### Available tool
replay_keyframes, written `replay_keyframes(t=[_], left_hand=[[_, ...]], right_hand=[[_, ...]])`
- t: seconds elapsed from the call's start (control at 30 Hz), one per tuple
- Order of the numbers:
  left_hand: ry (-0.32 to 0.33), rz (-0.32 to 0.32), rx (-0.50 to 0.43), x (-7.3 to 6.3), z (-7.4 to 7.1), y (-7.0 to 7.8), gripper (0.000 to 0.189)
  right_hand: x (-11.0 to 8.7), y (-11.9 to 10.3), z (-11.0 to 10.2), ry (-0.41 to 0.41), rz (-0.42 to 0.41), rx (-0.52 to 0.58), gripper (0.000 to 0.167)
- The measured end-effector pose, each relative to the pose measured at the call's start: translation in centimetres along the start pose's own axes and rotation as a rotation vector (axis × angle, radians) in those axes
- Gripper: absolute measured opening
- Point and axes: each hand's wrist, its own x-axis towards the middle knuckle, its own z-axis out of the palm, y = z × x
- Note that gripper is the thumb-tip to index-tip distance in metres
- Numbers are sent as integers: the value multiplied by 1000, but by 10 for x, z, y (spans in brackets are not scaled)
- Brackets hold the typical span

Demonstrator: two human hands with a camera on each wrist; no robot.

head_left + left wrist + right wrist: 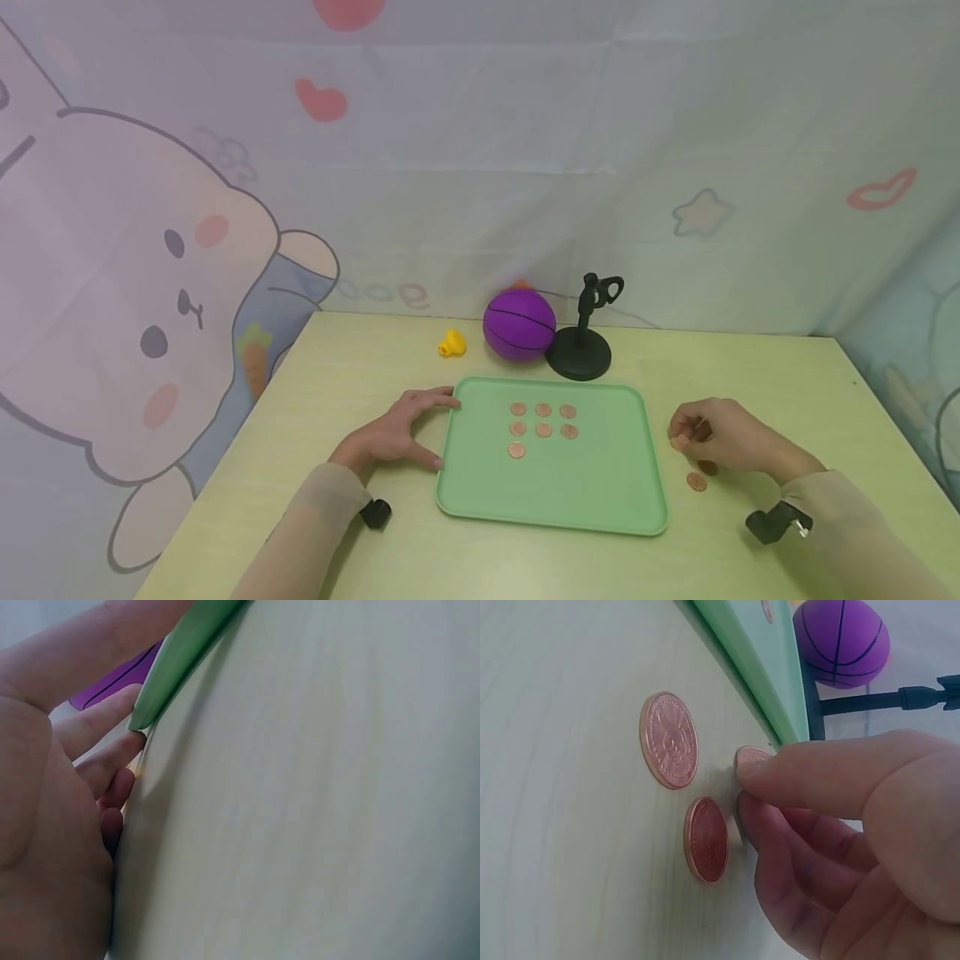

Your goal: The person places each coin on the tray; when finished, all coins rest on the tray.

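Note:
Between thumb and finger, my right hand pinches a copper coin, just right of the green tray. Two more copper coins lie on the table by that hand: one with a raised design and a darker one, partly covered by the hand in the head view. On the tray, several copper coins sit in short rows of three, with a single coin below at the left. My left hand is spread at the tray's left rim, its fingertips and thumb touching the edge.
Behind the tray stand a small yellow toy, a purple ball with black lines and a black stand with a round base. The pale wooden table ends at a printed cloth backdrop.

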Motion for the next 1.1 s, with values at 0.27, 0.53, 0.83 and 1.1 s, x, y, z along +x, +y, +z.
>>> replay_keyframes(t=[0.27, 0.53, 0.83, 1.1], left_hand=[[0, -9, -10, 0, -1, 0, 87], [10, 2, -20, 0, 0, 1, 86], [1, -29, -23, -1, 0, 2, 86], [2, -44, -35, -2, 0, 3, 85]], right_hand=[[1, 2, 2, -7, 44, 88, 16], [1, 3, 2, -25, 36, 91, 23], [1, 4, 3, -11, -4, -5, 21], [0, 2, 4, -16, 13, 47, 18]])
